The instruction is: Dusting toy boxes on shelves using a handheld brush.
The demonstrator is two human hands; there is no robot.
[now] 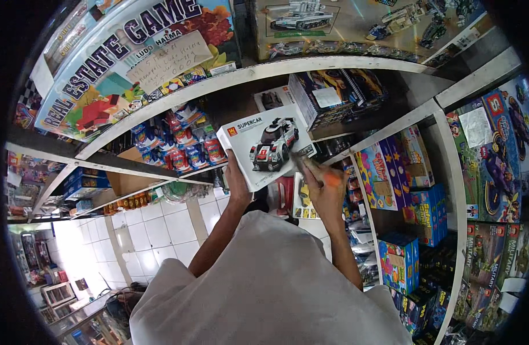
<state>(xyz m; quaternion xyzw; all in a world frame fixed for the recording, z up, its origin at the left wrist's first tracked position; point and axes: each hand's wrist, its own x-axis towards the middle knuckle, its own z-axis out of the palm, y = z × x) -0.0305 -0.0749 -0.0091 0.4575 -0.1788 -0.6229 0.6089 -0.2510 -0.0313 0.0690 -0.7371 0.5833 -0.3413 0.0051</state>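
A white toy car building-set box [243, 133] with a picture of a racing car is held up in front of a shelf. My left hand [238, 181] grips its left edge, thumb on the side. Against the lower right part of the box front, my right hand [327, 183] holds a brush [300, 166], blurred, its bristles near the printed car. An orange spot shows on the back of the right hand. Behind the box, a similar white box [271, 98] lies on the shelf beside a stack of dark boxes [327, 97].
White shelf edges [256, 71] curve around me. Large board game boxes [131, 69] stand above, small red and blue packs [178, 138] at left. Colourful toy boxes [381, 172] fill the right shelves. Below are a yellow-and-white box [303, 202], a red object [285, 194] and tiled floor [174, 228].
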